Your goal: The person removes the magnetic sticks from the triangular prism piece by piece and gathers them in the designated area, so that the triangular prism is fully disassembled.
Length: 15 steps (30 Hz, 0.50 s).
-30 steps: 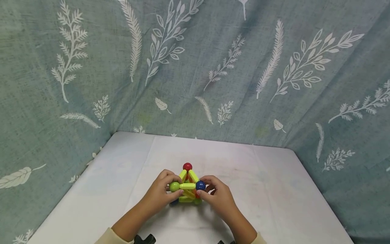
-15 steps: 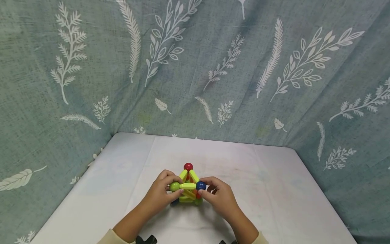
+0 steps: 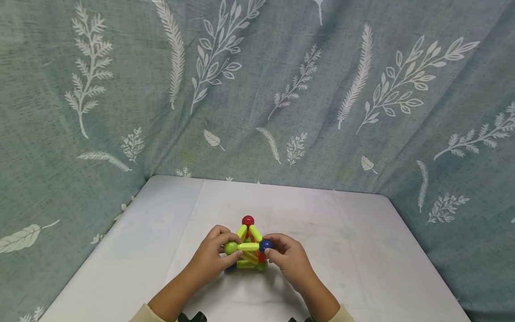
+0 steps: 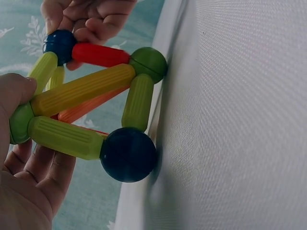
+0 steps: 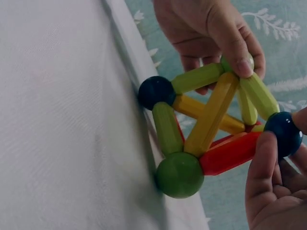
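I see round blue, green and red balls, red, yellow and lime rods, white-leaf-printed teal fabric

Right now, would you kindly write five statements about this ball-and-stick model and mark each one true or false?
1. The left hand pinches a glossy light-green ball. True.
2. The right hand pinches that same ball. False: it pinches a glossy dark-blue ball.
3. A straight yellow-green stick joins those two balls. True.
4. Only one dark-blue ball is present. False: a second dark-blue ball sits lower.
5. In the head view, the shiny red ball shows above both held balls. True.
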Each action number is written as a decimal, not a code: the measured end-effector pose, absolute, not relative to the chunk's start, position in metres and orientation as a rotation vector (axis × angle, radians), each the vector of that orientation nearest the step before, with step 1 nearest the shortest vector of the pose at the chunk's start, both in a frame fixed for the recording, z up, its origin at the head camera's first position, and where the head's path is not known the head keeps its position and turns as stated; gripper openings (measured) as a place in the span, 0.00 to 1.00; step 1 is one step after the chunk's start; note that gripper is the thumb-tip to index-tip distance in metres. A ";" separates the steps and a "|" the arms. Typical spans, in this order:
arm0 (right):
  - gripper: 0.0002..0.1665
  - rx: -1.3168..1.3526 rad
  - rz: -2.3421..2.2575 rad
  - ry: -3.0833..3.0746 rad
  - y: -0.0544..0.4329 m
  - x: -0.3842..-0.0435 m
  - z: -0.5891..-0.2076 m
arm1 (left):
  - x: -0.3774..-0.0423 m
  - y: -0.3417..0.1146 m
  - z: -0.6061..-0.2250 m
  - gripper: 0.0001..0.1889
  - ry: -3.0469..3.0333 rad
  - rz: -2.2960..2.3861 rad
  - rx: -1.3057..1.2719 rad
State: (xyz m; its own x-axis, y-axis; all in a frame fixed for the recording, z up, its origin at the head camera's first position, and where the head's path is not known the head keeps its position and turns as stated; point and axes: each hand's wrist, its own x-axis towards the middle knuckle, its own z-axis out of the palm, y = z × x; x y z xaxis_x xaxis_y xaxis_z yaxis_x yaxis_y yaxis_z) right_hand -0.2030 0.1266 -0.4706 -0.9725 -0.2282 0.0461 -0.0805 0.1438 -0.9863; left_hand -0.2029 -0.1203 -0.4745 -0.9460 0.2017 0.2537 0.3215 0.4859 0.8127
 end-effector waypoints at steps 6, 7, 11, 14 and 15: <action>0.15 -0.241 -1.994 2.307 0.127 -0.204 -0.475 | -0.203 -0.123 -0.473 0.14 -2.590 -1.431 -0.480; 0.15 -0.242 -1.987 2.316 0.127 -0.204 -0.475 | -0.203 -0.124 -0.473 0.15 -2.587 -1.429 -0.479; 0.17 -0.287 -1.951 2.345 0.128 -0.203 -0.476 | -0.204 -0.126 -0.473 0.17 -2.583 -1.452 -0.486; 0.17 -0.314 -1.909 2.393 0.127 -0.202 -0.475 | -0.205 -0.126 -0.475 0.18 -2.582 -1.457 -0.504; 0.17 -0.319 -1.890 2.414 0.126 -0.202 -0.475 | -0.205 -0.126 -0.475 0.18 -2.580 -1.459 -0.509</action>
